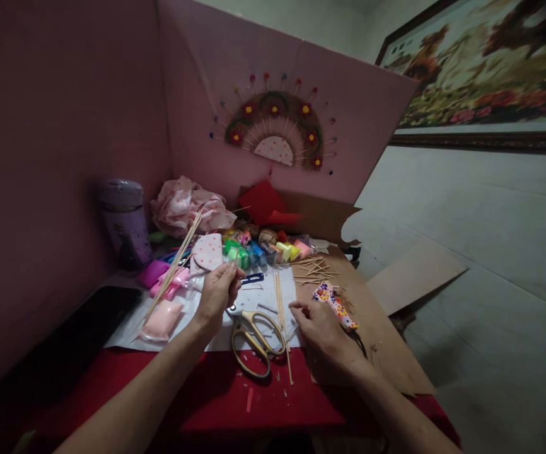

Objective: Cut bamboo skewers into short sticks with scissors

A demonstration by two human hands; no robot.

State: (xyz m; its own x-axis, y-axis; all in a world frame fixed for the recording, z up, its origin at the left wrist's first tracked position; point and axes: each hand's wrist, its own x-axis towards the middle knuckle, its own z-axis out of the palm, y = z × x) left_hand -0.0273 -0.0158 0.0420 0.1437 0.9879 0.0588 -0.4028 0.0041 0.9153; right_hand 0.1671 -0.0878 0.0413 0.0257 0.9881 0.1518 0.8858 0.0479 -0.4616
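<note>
Holds left hand [219,293] above the white paper [218,341], thumb and fingertips pinched together, perhaps on something thin, too blurred to tell. Has scissors [256,344] lying nearby, handles toward the body, likely for easy reach. Has thin sticks [280,306] lying on the paper between both hands, probably to be handy. Holds right hand [325,331] just beside, fingers loosely bent; cannot tell whether gripping anything. Has a flowered glue gun [334,304] lying beyond on cardboard [391,353], perhaps against drips.
</note>
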